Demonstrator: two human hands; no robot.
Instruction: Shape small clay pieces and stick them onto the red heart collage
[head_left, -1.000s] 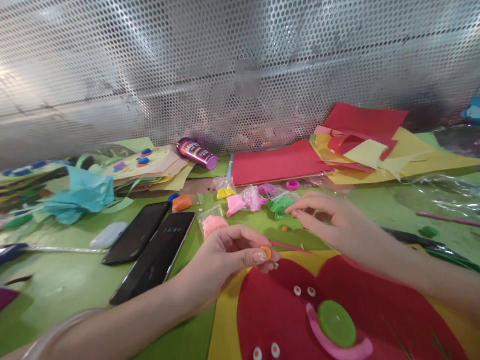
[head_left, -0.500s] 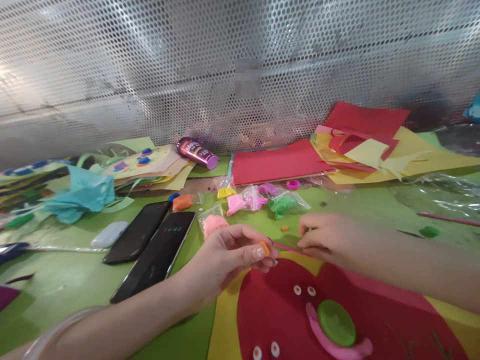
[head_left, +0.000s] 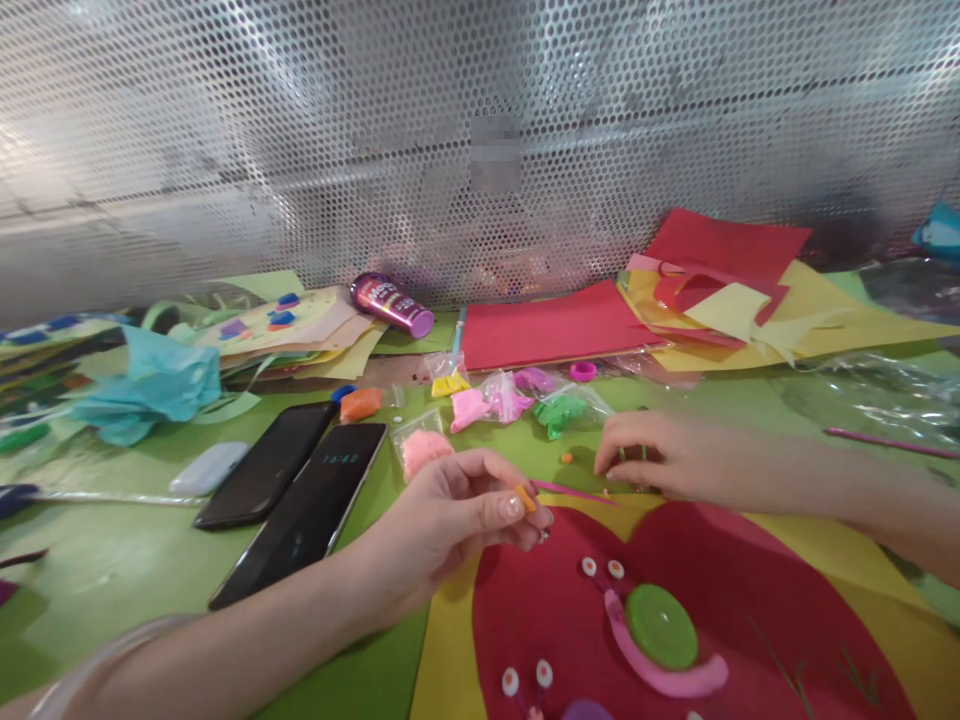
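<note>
My left hand (head_left: 472,510) pinches a small piece of orange clay (head_left: 524,497) between thumb and fingers, above the top left of a red paper heart (head_left: 525,580). Beside those fingertips, a thin pink stick (head_left: 574,491) points right; whether the hand touches it is unclear. My right hand (head_left: 641,455) hovers low over the green table, fingers curved with a gap between them, slightly blurred. Near it lies a tiny orange clay bit (head_left: 567,458). On the heart sits a clay snail with a pink body (head_left: 667,680), green disc shell (head_left: 661,627) and white eyes with orange centres.
Two phones (head_left: 304,520) and a white case (head_left: 210,468) lie left. Bagged clay in pink (head_left: 424,452), orange (head_left: 361,403) and green (head_left: 559,412) sits behind my hands. A purple cup (head_left: 394,305) and red paper (head_left: 551,325) rest by the perforated metal wall (head_left: 420,150).
My right hand has lifted slightly away from the pink stick's end, and its fingers have loosened. The left hand keeps its pinch on the orange clay. The view has shifted a little.
</note>
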